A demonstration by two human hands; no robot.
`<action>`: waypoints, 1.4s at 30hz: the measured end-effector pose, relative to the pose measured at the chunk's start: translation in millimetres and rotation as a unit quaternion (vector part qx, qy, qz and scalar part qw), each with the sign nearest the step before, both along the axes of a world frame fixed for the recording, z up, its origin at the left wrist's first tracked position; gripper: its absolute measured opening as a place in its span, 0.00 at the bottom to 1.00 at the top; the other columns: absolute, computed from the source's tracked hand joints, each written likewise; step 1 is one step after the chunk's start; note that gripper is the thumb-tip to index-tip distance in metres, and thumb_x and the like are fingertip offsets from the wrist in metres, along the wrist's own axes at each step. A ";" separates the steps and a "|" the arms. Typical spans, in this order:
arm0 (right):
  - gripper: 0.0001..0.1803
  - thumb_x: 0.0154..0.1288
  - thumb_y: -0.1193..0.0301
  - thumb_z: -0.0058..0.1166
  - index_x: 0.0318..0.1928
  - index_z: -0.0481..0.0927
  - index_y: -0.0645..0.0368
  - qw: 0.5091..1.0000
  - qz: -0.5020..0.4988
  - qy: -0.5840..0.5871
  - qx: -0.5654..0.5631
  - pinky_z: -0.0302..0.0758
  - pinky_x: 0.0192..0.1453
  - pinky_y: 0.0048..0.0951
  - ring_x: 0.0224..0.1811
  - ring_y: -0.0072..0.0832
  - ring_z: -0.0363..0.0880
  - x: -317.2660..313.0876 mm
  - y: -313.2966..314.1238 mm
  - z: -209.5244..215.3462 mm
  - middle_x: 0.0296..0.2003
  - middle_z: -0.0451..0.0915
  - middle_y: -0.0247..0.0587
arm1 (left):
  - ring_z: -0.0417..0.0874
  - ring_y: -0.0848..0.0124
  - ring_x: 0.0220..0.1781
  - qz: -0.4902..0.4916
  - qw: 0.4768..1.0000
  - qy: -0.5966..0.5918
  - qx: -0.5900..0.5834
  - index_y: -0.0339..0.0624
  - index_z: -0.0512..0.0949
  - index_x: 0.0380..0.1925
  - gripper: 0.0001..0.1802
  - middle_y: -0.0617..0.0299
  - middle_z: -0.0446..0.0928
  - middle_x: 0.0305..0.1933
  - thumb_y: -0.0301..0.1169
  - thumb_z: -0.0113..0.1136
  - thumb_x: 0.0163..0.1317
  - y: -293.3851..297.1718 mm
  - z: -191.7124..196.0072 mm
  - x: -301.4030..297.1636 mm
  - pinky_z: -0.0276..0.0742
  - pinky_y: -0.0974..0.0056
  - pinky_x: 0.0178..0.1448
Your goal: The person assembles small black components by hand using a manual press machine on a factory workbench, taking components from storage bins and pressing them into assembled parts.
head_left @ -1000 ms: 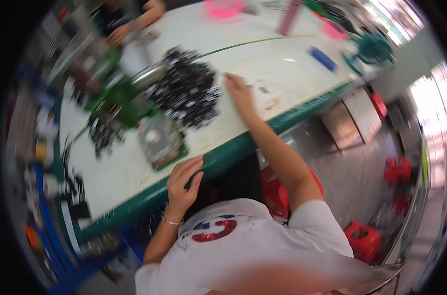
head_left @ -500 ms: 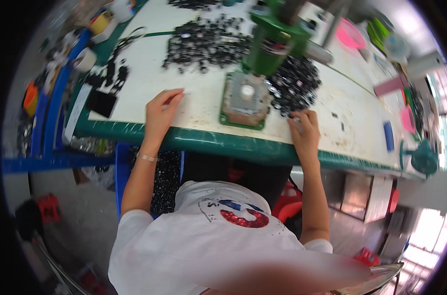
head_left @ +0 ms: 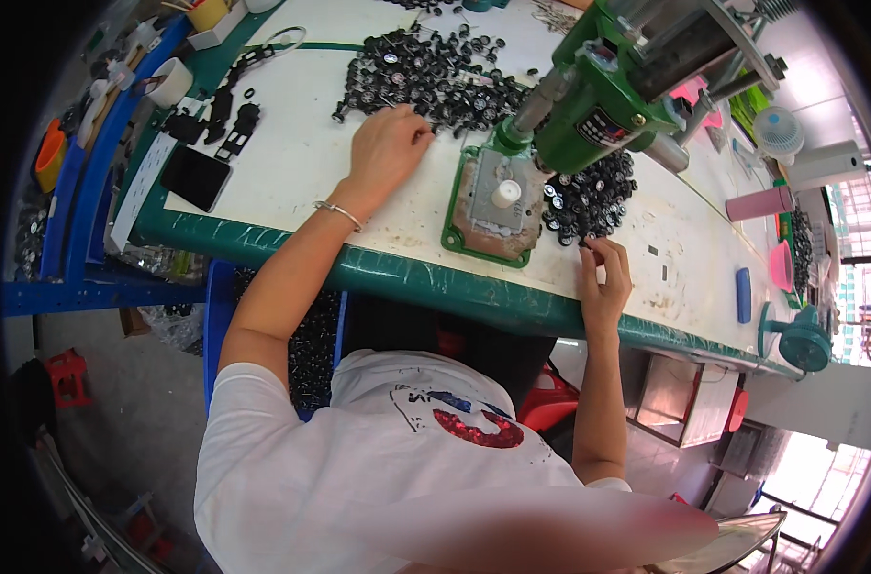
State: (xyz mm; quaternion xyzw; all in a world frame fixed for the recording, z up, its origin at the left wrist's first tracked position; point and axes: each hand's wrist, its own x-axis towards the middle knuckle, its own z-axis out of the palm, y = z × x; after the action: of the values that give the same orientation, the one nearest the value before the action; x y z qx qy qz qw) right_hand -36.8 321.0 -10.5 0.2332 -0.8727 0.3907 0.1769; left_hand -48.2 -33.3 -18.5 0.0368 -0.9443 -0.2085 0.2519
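My left hand (head_left: 386,145) rests on the white table (head_left: 292,167), fingers curled at the edge of a pile of small black round parts (head_left: 426,77). It wears a thin bracelet at the wrist. My right hand (head_left: 603,277) is near the table's front edge, pinching a small black part between its fingertips, just below a second heap of black parts (head_left: 589,196). Between the hands stands a green press machine (head_left: 608,91) on a green-rimmed base plate (head_left: 488,206) with a white peg in the middle.
A green table edge (head_left: 435,287) runs across in front of me. A black flat device (head_left: 196,177) and black clips lie at the left. Pink cups (head_left: 756,203), a blue block (head_left: 744,295) and a teal fan (head_left: 799,340) sit at the right. A blue bin of black parts is under the table.
The view has swung so the table fills the upper frame. My left hand moved up to the left pile of parts; my right hand stayed by the right heap and pinches a part.
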 end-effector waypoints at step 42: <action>0.16 0.75 0.69 0.51 0.55 0.77 0.68 0.878 0.065 -0.230 -0.414 0.71 0.37 0.22 0.34 0.20 0.75 -61.2 -13.7 79.0 0.41 0.77 0.35 | 0.76 0.81 0.33 -0.173 0.773 -0.112 0.600 0.36 0.87 0.37 0.07 0.65 0.83 0.39 0.25 0.67 0.60 43.0 24.3 34.2 0.72 0.75 0.37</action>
State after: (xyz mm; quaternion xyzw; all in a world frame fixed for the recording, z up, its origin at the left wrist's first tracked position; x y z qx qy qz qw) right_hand -97.9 307.3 68.5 0.0981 -0.6302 0.7698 0.0255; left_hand -14.0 9.7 5.8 0.0400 -0.6394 -0.7672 0.0307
